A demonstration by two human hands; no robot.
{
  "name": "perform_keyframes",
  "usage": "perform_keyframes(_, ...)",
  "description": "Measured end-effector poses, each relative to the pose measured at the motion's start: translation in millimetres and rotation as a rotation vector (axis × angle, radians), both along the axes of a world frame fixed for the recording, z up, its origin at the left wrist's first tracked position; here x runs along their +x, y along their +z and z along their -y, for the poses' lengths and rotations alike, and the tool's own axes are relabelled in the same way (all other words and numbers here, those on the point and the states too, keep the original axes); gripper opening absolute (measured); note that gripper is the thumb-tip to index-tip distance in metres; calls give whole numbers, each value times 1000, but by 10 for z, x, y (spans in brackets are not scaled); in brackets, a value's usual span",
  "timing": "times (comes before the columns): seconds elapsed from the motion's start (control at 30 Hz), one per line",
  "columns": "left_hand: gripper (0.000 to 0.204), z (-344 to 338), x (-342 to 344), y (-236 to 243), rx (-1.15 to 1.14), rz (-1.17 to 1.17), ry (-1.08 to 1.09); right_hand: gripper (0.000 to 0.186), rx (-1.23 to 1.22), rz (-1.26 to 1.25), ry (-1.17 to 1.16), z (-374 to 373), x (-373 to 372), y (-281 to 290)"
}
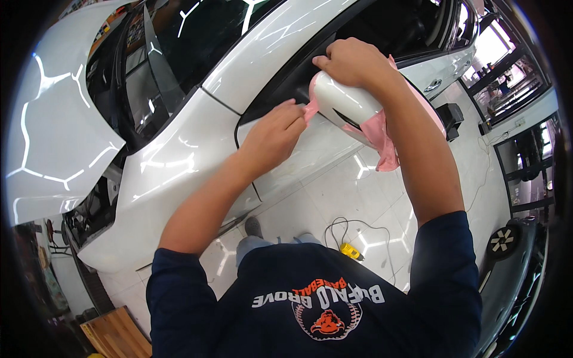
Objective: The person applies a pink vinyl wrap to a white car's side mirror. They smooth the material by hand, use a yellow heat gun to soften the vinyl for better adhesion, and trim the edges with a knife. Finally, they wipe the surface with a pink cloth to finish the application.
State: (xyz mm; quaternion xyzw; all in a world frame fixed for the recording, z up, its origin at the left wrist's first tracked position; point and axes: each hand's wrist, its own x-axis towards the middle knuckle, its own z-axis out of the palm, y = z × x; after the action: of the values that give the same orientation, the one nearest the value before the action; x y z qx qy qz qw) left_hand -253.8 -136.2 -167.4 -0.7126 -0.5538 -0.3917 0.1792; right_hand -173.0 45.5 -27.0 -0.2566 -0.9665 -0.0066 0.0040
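A white car side mirror [340,98] stands out from the car door, partly covered in thin pink film [377,134]. The film hangs in loose folds at the mirror's lower right, and more of it shows beyond my right forearm. Left of the mirror, my left hand [274,136] pinches a strip of the film at the housing's edge, its fingers closed. My right hand [358,64] lies over the top of the mirror with its fingers curled on it. Its fingertips are partly hidden. A dark slot shows in the housing's white face.
The white car's fender [161,173] and raised hood [54,131] are at the left. On the tiled floor lies a yellow corded tool [351,251] with its cable. A dark car [513,280] stands at the lower right, and a wooden board [116,334] at the lower left.
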Motion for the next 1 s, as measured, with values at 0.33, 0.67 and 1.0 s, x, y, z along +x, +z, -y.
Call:
perform_keyframes(0.33, 53, 64, 49, 86, -88, 896, 220, 48, 15, -56, -8, -9, -26, -57)
perform_keyframes(0.67, 22, -398, -44, -345, -49, 677, 3, 52, -11, -6, -33, 44, 20, 9)
perform_keyframes(1.0, 19, -275, -195, -221, 95, 743, 238, 43, 9, -71, 219, -60, 105, -31)
